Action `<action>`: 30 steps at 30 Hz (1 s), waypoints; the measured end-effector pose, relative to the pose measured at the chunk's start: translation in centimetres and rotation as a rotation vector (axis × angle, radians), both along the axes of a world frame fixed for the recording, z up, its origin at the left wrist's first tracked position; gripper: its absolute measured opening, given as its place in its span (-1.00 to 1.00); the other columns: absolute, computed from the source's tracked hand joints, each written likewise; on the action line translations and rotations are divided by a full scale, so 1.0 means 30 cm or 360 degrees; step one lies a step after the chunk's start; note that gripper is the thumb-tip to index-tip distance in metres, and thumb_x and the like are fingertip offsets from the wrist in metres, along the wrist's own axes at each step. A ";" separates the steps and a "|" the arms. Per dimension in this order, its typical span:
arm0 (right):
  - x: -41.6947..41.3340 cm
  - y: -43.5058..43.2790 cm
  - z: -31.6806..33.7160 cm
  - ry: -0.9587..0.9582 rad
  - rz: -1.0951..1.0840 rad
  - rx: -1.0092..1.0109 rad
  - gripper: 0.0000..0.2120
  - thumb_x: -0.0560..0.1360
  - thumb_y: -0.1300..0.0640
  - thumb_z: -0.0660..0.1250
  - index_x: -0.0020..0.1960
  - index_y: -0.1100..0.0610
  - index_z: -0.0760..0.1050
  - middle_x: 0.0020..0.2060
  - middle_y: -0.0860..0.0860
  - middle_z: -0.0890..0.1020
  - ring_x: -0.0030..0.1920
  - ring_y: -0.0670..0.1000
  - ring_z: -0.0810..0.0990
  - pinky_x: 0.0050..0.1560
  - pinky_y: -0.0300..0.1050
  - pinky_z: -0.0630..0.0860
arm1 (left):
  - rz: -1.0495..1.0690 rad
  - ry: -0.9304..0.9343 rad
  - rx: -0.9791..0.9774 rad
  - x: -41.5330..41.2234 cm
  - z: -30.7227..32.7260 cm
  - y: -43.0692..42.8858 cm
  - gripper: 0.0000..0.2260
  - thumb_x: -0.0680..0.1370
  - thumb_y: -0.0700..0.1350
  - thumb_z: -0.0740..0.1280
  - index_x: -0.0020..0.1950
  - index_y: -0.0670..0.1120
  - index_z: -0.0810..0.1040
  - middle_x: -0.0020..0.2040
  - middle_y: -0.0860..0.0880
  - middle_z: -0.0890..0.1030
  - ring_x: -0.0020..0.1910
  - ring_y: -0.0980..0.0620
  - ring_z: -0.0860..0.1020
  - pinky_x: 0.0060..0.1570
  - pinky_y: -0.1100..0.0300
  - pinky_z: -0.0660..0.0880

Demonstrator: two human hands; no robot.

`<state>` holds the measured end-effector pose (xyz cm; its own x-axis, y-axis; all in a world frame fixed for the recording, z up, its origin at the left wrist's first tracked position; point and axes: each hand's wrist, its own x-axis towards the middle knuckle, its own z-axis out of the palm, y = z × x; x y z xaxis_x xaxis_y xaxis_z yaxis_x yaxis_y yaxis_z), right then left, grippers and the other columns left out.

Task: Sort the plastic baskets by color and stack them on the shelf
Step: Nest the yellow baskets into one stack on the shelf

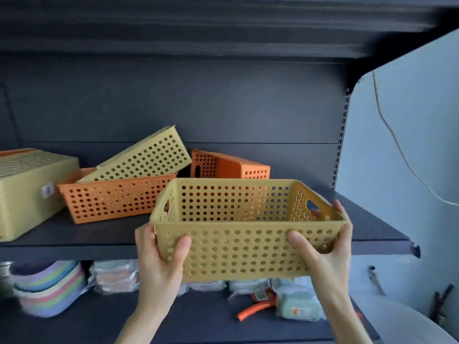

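Left hand [159, 259] and right hand [327, 247] grip the held yellow basket [243, 252] by its ends, mouth up, long axis side-to-side, at the shelf [372, 229] edge. Beyond the left hand sit two more yellow ones, a tilted basket [146, 157] and an overturned basket [29, 189], plus two orange: an upright orange basket [111, 197] and a sideways orange basket [231, 167].

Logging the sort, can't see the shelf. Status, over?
Hands: left hand and right hand grip the held yellow basket, upright, in front of the shelf edge. Ahead: tilted yellow basket lodged in upright orange basket. Behind: second orange basket on its side.
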<state>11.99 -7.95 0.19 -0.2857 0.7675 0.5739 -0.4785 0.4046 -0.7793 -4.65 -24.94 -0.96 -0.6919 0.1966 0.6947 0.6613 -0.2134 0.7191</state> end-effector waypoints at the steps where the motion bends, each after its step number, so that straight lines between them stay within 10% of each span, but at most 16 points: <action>1: -0.045 -0.058 -0.007 -0.0004 0.0030 -0.0006 -0.03 0.04 -0.08 0.50 0.40 -0.19 0.20 0.12 -0.15 0.55 -0.04 -0.26 0.60 -0.21 -0.41 0.52 | 0.0014 0.0010 -0.0012 -0.036 -0.003 -0.062 -0.76 0.29 0.22 0.26 -0.12 0.52 0.33 0.04 -0.08 0.38 -0.03 0.14 0.48 -0.07 0.33 0.48; 3: -0.134 -0.156 -0.015 -0.0006 0.0081 -0.0025 -0.02 0.04 -0.07 0.51 0.40 -0.18 0.20 0.11 -0.16 0.55 -0.03 -0.25 0.60 -0.20 -0.39 0.53 | 0.0046 0.0019 -0.0035 -0.114 -0.006 -0.167 -0.74 0.30 0.21 0.26 -0.11 0.53 0.31 0.09 -0.17 0.39 -0.06 0.27 0.48 -0.07 0.40 0.46; 7: -0.286 -0.260 -0.001 -0.0067 0.0121 -0.0051 -0.07 0.09 -0.08 0.54 0.38 -0.23 0.19 0.14 -0.18 0.54 0.04 -0.20 0.60 -0.13 -0.30 0.57 | 0.0054 -0.0001 -0.0097 -0.281 -0.011 -0.290 -0.70 0.31 0.39 0.29 -0.01 0.51 0.29 0.16 -0.19 0.41 0.10 -0.02 0.48 0.11 -0.07 0.46; 17: -0.545 -0.246 -0.009 -0.0292 0.0098 0.0072 -0.08 0.21 -0.04 0.59 0.42 -0.14 0.14 0.21 -0.06 0.50 -0.02 -0.21 0.60 -0.10 -0.15 0.61 | 0.0055 0.0018 -0.0225 -0.536 -0.045 -0.301 -0.35 0.31 0.48 0.18 0.26 0.13 0.31 0.11 0.17 0.39 0.11 0.37 0.39 0.16 0.18 0.34; 30: -0.661 -0.204 -0.030 -0.0399 0.0096 0.0068 0.02 0.05 -0.25 0.54 0.40 -0.16 0.14 0.16 -0.12 0.52 0.06 -0.08 0.58 0.07 0.03 0.59 | 0.0300 0.0233 -0.0256 -0.633 0.135 -0.371 -0.51 0.48 0.27 0.13 0.24 -0.03 0.42 0.18 0.05 0.41 0.22 0.14 0.36 0.26 0.22 0.28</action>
<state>-7.84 -14.07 -0.72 -0.4678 0.7213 0.5108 -0.2968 0.4162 -0.8595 -23.64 -36.08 3.10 -0.6211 0.1898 0.7604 0.7779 0.0318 0.6276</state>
